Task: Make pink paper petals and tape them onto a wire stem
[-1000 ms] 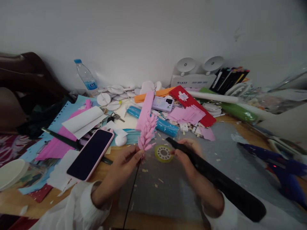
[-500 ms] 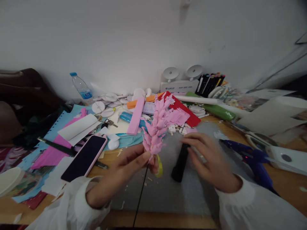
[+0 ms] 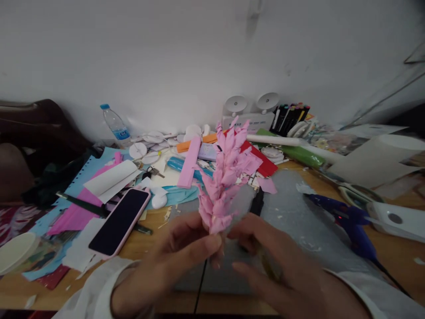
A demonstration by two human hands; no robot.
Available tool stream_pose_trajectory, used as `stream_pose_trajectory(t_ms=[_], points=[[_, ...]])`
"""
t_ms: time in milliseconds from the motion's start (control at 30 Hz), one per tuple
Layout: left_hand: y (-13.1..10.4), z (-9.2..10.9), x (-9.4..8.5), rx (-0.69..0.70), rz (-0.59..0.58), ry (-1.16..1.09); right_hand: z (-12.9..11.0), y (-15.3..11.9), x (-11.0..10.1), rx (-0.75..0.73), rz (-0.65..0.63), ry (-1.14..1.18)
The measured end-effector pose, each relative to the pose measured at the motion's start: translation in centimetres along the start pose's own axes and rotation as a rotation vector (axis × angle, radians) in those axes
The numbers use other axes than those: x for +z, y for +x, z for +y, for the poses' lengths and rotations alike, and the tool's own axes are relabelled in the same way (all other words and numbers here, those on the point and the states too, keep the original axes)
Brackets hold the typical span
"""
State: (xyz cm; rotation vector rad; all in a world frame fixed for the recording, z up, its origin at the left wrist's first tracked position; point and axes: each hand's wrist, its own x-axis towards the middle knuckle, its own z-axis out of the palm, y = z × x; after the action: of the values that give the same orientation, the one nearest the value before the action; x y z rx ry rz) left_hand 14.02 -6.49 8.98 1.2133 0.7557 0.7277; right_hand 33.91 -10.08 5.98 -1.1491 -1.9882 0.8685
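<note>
My left hand (image 3: 186, 254) pinches the base of a pink crepe-paper flower spike (image 3: 221, 186), which stands upright with many small pointed petals. Its thin dark stem (image 3: 199, 288) runs down below the fingers. Close on the right, my right hand (image 3: 279, 261) curls its fingers around a yellow ring-shaped roll (image 3: 268, 266), mostly hidden in the palm and blurred. Its fingertips are near the flower's base. Behind that hand, a black cylindrical object (image 3: 257, 202) lies on the grey mat (image 3: 292, 217), partly covered.
A blue glue gun (image 3: 352, 221) with a red light lies at right. At left are a phone (image 3: 119, 221), paper sheets and a plastic tub (image 3: 20, 252). Paper strips, white discs, a water bottle (image 3: 116, 126), markers (image 3: 290, 117) and a twin-lamp box (image 3: 249, 119) line the wall.
My right hand has left the black object and moved left and nearer to the flower's base. The yellow roll, earlier behind my left hand, now shows in my right hand. The flower stays held.
</note>
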Motion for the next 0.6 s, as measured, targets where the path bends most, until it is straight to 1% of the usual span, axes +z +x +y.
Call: stream_pose_trajectory(t_ms=[100,133,200,300,400,500,600], points=[[-0.3,-0.3,0.0,0.063,0.184,0.116,-0.6,-0.3,-0.5,-0.036,0.09,-0.027],[-0.4,-0.4,0.0,0.082,0.219,0.158,-0.9,-0.2,-0.7,-0.043,0.123,-0.029],[-0.5,-0.4,-0.2,0.103,0.238,0.247,-1.2,0.2,-0.8,-0.06,0.166,-0.027],[-0.6,-0.4,-0.5,0.132,0.208,0.368,-1.6,0.8,-0.6,-0.064,0.227,-0.026],[-0.8,-0.5,-0.6,0.207,0.212,0.512,-1.8,1.0,0.0,-0.039,0.306,-0.025],[-0.9,-1.3,-0.3,0.312,0.298,0.647,-2.1,1.0,0.6,-0.026,0.347,-0.03],[-0.7,-2.5,0.1,0.382,0.403,0.706,-2.7,1.2,0.8,-0.029,0.379,-0.05]])
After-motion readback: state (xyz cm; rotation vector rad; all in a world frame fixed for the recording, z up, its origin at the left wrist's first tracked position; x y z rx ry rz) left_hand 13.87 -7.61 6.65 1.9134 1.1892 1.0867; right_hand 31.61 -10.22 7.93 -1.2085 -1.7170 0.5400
